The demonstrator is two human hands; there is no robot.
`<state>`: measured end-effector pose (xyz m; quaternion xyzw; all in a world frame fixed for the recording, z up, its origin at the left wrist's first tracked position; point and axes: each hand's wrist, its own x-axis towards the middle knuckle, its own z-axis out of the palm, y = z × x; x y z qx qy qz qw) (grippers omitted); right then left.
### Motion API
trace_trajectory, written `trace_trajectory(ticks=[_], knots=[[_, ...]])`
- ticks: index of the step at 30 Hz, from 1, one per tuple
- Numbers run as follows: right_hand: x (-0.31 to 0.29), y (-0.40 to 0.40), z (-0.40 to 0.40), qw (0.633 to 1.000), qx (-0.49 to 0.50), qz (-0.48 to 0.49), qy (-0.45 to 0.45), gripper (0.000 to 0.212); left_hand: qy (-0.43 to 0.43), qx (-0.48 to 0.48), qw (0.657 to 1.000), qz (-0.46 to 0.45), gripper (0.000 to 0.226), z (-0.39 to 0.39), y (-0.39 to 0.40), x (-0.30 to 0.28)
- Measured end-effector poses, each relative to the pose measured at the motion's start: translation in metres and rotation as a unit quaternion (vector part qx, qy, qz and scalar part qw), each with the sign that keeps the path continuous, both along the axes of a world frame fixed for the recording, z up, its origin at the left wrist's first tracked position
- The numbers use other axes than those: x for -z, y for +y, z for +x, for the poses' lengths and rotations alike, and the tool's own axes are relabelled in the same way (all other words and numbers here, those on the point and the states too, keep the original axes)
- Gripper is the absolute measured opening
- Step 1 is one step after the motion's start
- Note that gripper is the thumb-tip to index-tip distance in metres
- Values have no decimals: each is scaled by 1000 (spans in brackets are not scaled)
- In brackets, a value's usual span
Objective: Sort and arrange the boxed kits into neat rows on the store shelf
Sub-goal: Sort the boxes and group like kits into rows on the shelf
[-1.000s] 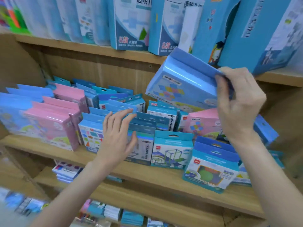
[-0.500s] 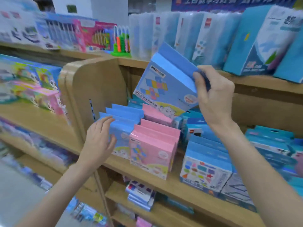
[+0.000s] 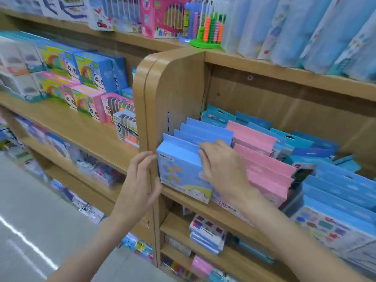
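Observation:
A light-blue boxed kit stands at the front of a row of matching blue kits, hard against the shelf's left wooden side panel. My right hand lies over that front kit, fingers curled over its top flap. My left hand has relaxed fingers that touch the front edge of the side panel, just left of the kit. A row of pink kits stands to the right of the blue row.
More blue kits crowd the shelf's right part, some leaning. The wooden shelf board runs under them. Stacked small packs lie on the shelf below. The neighbouring unit holds colourful panda boxes. An abacus stands above.
My right hand has brought the blue kit down from the air and set it at the front of the blue row. My left hand has shifted onto the side panel's edge.

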<state>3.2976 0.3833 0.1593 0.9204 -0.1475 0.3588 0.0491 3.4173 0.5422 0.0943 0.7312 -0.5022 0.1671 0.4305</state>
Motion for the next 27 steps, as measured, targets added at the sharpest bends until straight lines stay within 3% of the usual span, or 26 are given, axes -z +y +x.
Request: trace_trajectory(ticks=[2,6,11,14,16,18,22,27], knots=[[20,-3,6,997,24,-67,0,7,-46,-9,998,49,57,-1,-4,9],[25,-7,6,992,88,-84,24,11,-170,-56,977,116,66,3,-17,21],[-13,-26,2,997,50,55,29,29,-253,-102,957,96,65,17,-36,10],[-39,-58,4,986,40,157,44,18,-277,-103,950,98,65,19,-35,1],[-54,-89,14,980,66,175,67,16,-281,-83,952,86,60,16,-36,-7],[-67,-118,29,968,100,190,128,23,-273,-30,956,100,69,12,-43,-17],[-71,-148,60,919,145,223,290,33,-298,47,929,215,109,15,-70,-42],[-62,-146,82,894,209,235,318,35,-299,34,875,380,118,23,-87,-55]])
